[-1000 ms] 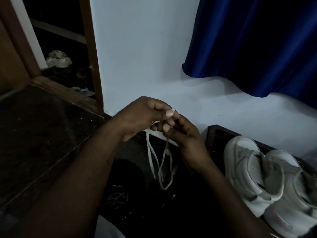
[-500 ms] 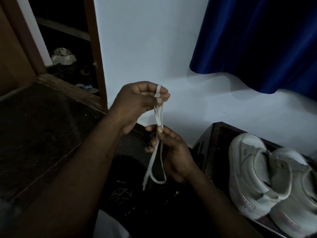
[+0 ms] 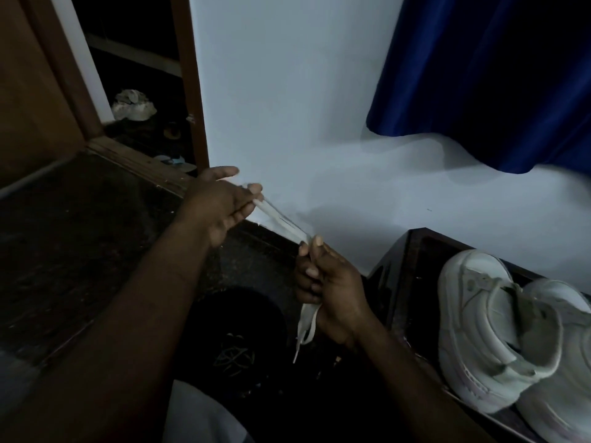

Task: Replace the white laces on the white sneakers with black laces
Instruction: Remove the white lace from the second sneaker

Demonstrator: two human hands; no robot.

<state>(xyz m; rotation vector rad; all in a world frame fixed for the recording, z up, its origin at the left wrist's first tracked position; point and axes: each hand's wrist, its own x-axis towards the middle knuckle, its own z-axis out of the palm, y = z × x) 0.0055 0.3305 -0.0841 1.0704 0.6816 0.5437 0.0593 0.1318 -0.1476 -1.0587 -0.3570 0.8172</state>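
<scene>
At ten o'clock of the view a brown door frame (image 3: 188, 91) opens on a dark room, where a pale bundle (image 3: 134, 105) lies on the ground. The dark floor (image 3: 80, 235) fills the nine o'clock side.

Just left of centre, the left hand (image 3: 220, 203) is held palm up with its fingers (image 3: 252, 188) straight and close together and the thumb lifted apart at twelve o'clock of the palm. The white lace (image 3: 281, 220) is caught over the fingertips, though how it wraps them is too blurred to tell. From there it runs taut toward four o'clock, across the foot of the white wall (image 3: 287, 91), to the right hand (image 3: 332, 282).

The right hand sits at the centre of the view, its thumb on top, pinching the lace against curled fingers. The loose tails of the lace hang out of the fist toward seven o'clock, above a dark cloth (image 3: 233, 356) with a faint printed pattern.

At one o'clock a blue curtain (image 3: 479, 75) hangs against the wall. At four o'clock a dark glossy bench (image 3: 412, 251) carries the white sneakers (image 3: 479, 330), side by side and touching. Both show open tongues, and no lace can be made out on them.
</scene>
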